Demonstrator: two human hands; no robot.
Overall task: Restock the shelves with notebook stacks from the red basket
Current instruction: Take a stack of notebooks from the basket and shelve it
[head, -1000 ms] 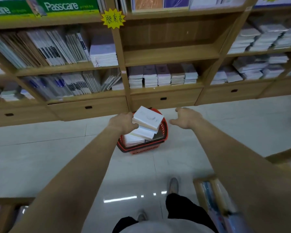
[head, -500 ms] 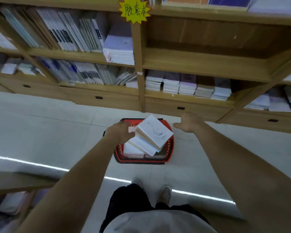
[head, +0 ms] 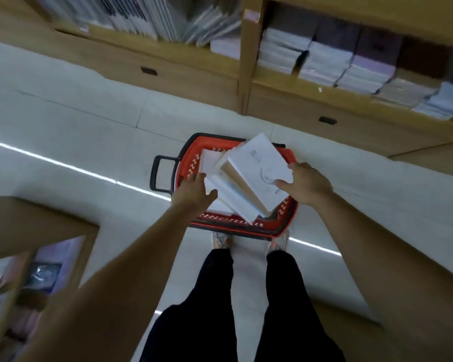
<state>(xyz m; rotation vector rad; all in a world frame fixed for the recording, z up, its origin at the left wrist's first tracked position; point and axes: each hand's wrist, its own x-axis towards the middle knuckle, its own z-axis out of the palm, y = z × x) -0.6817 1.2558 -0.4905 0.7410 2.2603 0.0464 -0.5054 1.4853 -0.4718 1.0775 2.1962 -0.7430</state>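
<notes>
A red basket [head: 280,228] with a black handle stands on the pale floor in front of my feet. White notebook stacks fill it; the top stack [head: 256,171] lies tilted across the others. My left hand [head: 194,190] reaches in with spread fingers and touches the left edge of the lower stacks [head: 230,197]. My right hand [head: 305,182] rests on the right corner of the top stack, thumb on its cover and fingers loosely spread. Neither hand has closed round a stack.
Wooden shelves [head: 293,82] run along the far side, with shrink-wrapped notebook stacks [head: 324,64] on the lowest board and drawers beneath. Another wooden display unit [head: 32,226] stands close at my left. A wooden corner sits low at my right.
I have stepped up to the basket and bent over it. Both hands came down: the left to the stacks' left edge, the right from the air onto the top stack.
</notes>
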